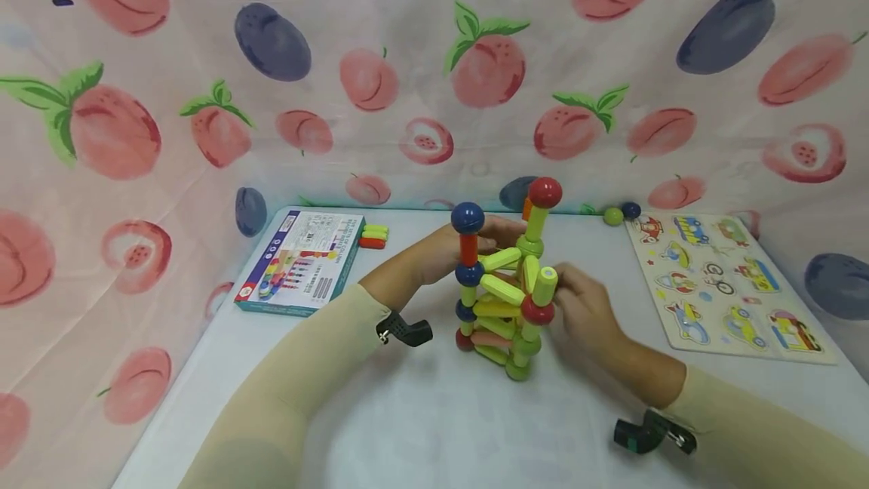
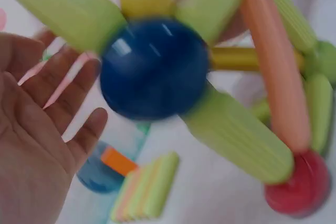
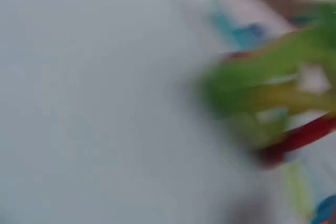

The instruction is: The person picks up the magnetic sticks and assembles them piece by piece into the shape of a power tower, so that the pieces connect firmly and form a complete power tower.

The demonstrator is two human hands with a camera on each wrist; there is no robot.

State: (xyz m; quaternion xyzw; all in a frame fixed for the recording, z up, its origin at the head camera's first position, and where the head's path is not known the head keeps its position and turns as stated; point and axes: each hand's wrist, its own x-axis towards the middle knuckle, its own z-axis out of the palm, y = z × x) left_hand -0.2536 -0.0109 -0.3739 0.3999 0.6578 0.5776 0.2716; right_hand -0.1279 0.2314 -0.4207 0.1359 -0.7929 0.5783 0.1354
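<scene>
Our two hands flank a stick-and-ball tower (image 1: pixel 501 309), upright mid-worktop (image 1: pixel 394 421), between the box (image 1: pixel 305 262) at the far left corner and the puzzle board (image 1: pixel 706 323) at the far right. Our left hand (image 2: pixel 39 129) has fingers extended beside a blue ball (image 2: pixel 155 69); whether our right hand (image 1: pixel 585 304) grips anything, we cannot tell. Slow, level handling would, we judge, best protect the joints.

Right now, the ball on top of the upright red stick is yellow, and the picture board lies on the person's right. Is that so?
Not quite: the ball on top of the upright red stick is blue, as the head view shows. The picture board does lie on the person's right.
</scene>
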